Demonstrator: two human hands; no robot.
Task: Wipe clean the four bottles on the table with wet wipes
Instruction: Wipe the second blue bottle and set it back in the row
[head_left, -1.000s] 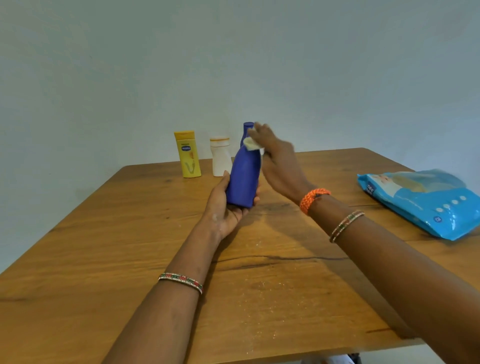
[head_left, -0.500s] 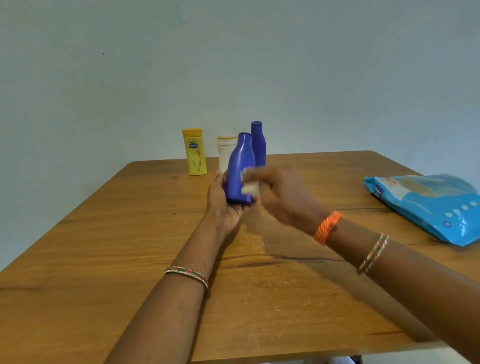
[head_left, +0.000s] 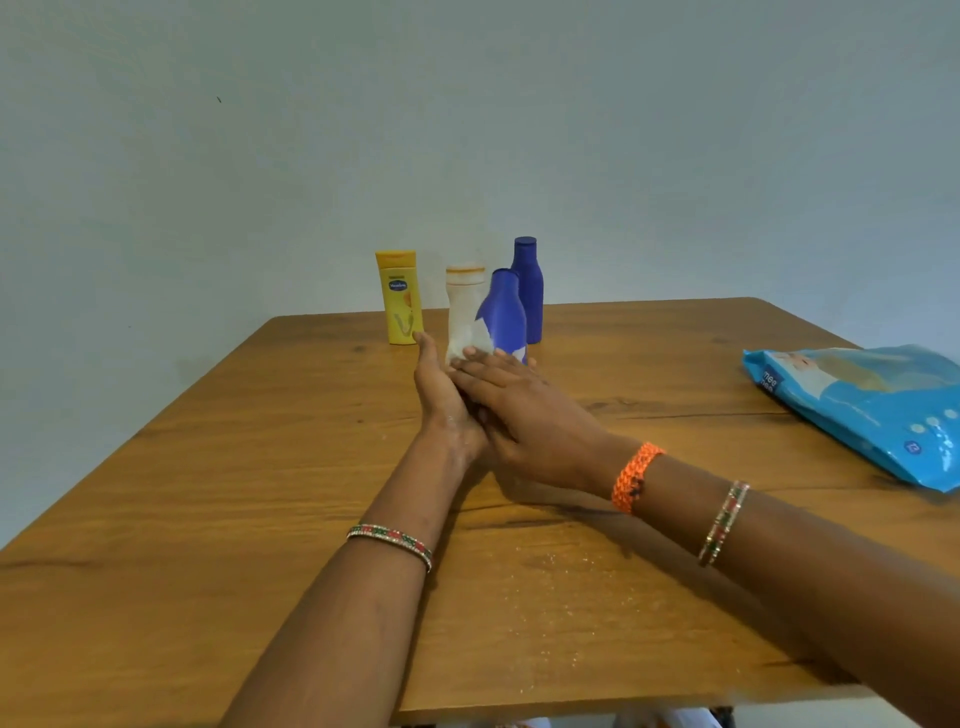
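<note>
Wooden tabletop (head_left: 234, 493) carries everything in view. Landmark for positions: the nearer blue bottle (head_left: 505, 317), upright, a little in from the far edge, roughly mid-width.

Blue pack of wet wipes (head_left: 862, 410) lies flat well to the right of that bottle, at the right edge of the tabletop.

Left hand (head_left: 441, 395) is at the base of the nearer blue bottle, on its left side, palm turned toward it, fingers straight and pointing away from the person. Whether it touches the bottle cannot be told. Right hand (head_left: 524, 410) lies across the front of the bottle's base, fingers stretched out toward the left and overlapping the left hand; a white wipe (head_left: 475, 340) shows just above its fingertips, against the lower left of the bottle. Grip on the wipe cannot be made out.

Second blue bottle (head_left: 529, 283) stands just behind and right of the landmark. White bottle (head_left: 464, 301) stands just left of it, partly behind the wipe. Yellow bottle (head_left: 399, 296) stands further left, apart.
</note>
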